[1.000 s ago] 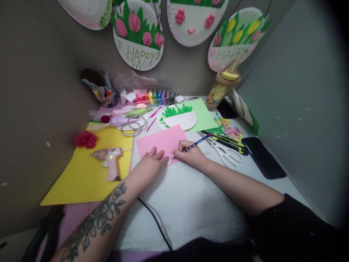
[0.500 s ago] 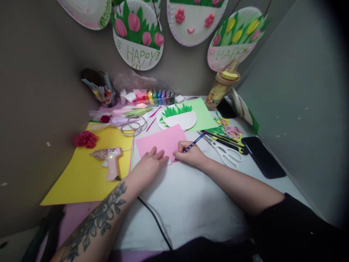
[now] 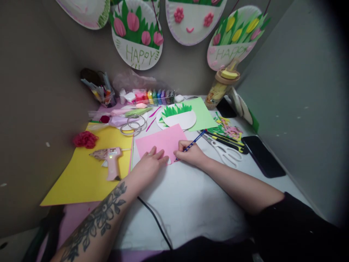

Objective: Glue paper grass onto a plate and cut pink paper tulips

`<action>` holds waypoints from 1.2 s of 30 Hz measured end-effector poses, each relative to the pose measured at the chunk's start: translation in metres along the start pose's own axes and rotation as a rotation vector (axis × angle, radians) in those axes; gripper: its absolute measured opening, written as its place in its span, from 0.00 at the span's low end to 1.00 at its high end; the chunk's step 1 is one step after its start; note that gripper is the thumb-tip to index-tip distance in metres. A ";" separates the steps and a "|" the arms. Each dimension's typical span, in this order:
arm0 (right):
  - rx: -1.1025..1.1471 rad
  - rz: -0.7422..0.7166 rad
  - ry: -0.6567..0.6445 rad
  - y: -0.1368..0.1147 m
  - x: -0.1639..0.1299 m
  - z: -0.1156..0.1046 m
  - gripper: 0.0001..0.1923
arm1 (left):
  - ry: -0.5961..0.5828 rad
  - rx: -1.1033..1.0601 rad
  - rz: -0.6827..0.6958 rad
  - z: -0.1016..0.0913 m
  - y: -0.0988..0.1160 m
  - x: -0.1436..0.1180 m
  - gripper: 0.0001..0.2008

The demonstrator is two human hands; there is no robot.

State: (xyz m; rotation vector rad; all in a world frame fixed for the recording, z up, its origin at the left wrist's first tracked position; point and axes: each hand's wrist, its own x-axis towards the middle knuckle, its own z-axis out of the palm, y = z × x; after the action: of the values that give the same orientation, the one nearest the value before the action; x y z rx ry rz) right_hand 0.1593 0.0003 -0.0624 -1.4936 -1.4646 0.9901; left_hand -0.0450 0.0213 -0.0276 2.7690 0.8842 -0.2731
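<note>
Left hand (image 3: 151, 163) flat on pink paper (image 3: 160, 141) to steady it, right hand (image 3: 191, 154) pinched around pencil (image 3: 194, 142), tip down at paper's 6 o'clock edge, scissors (image 3: 226, 153) at 3 o'clock.

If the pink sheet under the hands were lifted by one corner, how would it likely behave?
The pink sheet lies thin and flat on the table, so it would probably sag and weigh little. The left hand presses it while the right hand works a pencil at its edge, which suggests it slides easily if pushed unpinned.
</note>
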 end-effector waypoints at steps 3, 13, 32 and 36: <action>-0.021 -0.019 0.000 0.000 0.000 0.000 0.12 | 0.001 -0.007 0.003 0.001 0.000 0.000 0.23; 0.016 -0.008 -0.003 0.001 0.000 -0.001 0.11 | 0.017 -0.023 0.006 0.005 -0.002 0.001 0.23; -0.007 -0.052 -0.007 0.002 0.000 -0.001 0.10 | 0.019 -0.050 -0.008 0.003 -0.001 0.000 0.23; 0.051 -0.033 0.044 0.001 0.000 -0.005 0.11 | 0.019 -0.042 -0.007 0.002 -0.001 0.000 0.22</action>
State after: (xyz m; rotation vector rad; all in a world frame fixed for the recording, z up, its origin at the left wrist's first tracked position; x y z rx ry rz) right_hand 0.1647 0.0003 -0.0616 -1.4413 -1.4182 0.9614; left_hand -0.0459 0.0216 -0.0300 2.7343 0.8946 -0.2273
